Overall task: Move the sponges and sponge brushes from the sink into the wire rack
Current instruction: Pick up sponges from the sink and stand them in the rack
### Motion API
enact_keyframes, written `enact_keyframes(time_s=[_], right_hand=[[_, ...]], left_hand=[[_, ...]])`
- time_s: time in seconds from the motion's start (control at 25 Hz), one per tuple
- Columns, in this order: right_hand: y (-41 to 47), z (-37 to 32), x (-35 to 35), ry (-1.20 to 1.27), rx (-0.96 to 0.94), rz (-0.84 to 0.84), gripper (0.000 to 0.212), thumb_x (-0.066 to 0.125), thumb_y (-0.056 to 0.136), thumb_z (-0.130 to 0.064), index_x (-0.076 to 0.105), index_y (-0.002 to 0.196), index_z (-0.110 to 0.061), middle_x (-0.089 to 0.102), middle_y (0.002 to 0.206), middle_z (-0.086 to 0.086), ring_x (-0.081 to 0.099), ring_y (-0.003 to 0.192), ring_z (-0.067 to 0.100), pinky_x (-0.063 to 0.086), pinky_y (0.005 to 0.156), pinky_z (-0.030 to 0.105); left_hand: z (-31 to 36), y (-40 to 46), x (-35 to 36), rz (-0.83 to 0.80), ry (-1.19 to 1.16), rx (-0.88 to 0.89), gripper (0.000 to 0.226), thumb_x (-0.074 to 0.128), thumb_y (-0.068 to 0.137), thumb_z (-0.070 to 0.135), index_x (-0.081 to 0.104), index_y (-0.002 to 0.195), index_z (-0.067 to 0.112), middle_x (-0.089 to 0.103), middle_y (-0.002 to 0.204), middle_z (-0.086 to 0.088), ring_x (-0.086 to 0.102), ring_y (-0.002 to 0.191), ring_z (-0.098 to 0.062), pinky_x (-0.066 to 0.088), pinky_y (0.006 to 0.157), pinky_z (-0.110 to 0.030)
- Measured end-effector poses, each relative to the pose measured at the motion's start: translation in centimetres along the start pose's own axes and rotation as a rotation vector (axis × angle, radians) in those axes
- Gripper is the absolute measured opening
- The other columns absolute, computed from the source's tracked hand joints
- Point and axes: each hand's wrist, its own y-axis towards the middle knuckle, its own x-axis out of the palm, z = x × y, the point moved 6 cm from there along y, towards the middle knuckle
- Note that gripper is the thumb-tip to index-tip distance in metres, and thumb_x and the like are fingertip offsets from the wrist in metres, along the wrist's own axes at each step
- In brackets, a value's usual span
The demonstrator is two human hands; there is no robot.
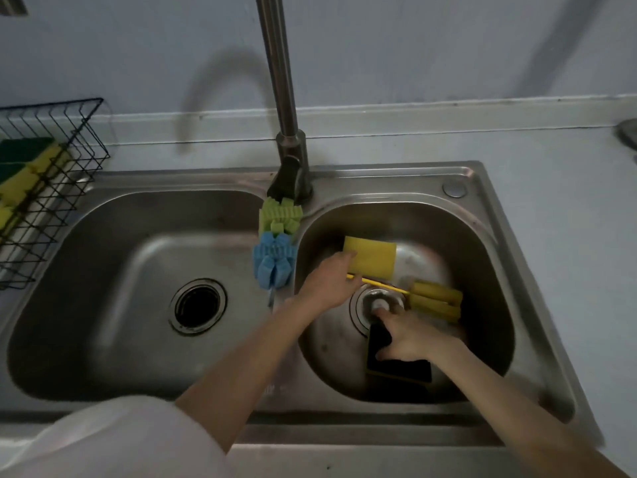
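In the right basin (482, 270) a yellow sponge (374, 258) leans on the far slope. My left hand (329, 284) reaches it, fingers curled over its lower left corner and over the end of a thin yellow handle (386, 286); what they hold is hidden. That handle runs to a yellow sponge brush head (436, 300). My right hand (408, 336) lies on a dark sponge (403, 369) with a yellow underside, thumb and fingers spread around its far end. A green and blue sponge brush (275, 243) lies on the divider between the basins.
The black wire rack (69, 174) stands at the left on the sink's edge and holds yellow and green sponges (26, 170). The tap (286, 108) rises behind the divider. The left basin (103, 270) has an open drain (197, 306). A drain plug (379, 301) sits in the right basin.
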Motion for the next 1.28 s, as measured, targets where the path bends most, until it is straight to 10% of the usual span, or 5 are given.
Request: enact_keyframes(time_s=[0.56, 0.84, 1.28], right_hand=[[2.3, 1.6, 1.3, 0.029, 0.033, -0.086, 0.083, 0.071, 0.070, -0.043, 0.030, 0.138, -0.018, 0.032, 0.144, 0.014, 0.031, 0.132, 0.033, 0.034, 0.105, 0.038], [2.0, 1.4, 1.5, 0.060, 0.051, -0.124, 0.083, 0.070, 0.071, -0.041, 0.028, 0.139, -0.018, 0.023, 0.147, 0.015, 0.026, 0.133, 0.035, 0.033, 0.109, 0.043], [-1.5, -0.2, -1.5, 0.308, -0.028, 0.028, 0.073, 0.070, 0.074, -0.035, 0.035, 0.135, -0.018, 0.042, 0.142, 0.005, 0.042, 0.128, 0.022, 0.037, 0.100, 0.027]], left_hand=[[-4.4, 5.2, 3.6, 0.041, -0.546, -0.515, 0.075, 0.063, 0.080, 0.025, 0.020, 0.139, 0.007, 0.037, 0.145, -0.014, 0.035, 0.132, -0.030, 0.031, 0.111, -0.039], [-1.8, 3.9, 3.8, -0.116, -0.623, -0.429, 0.051, 0.063, 0.079, 0.027, 0.045, 0.123, 0.009, 0.052, 0.128, -0.010, 0.048, 0.101, -0.017, 0.037, 0.085, -0.026], [1.9, -0.2, -1.5, -0.077, -0.734, -0.182, 0.057, 0.062, 0.080, 0.014, 0.034, 0.130, 0.012, 0.040, 0.137, -0.009, 0.047, 0.119, -0.022, 0.047, 0.096, -0.035]])
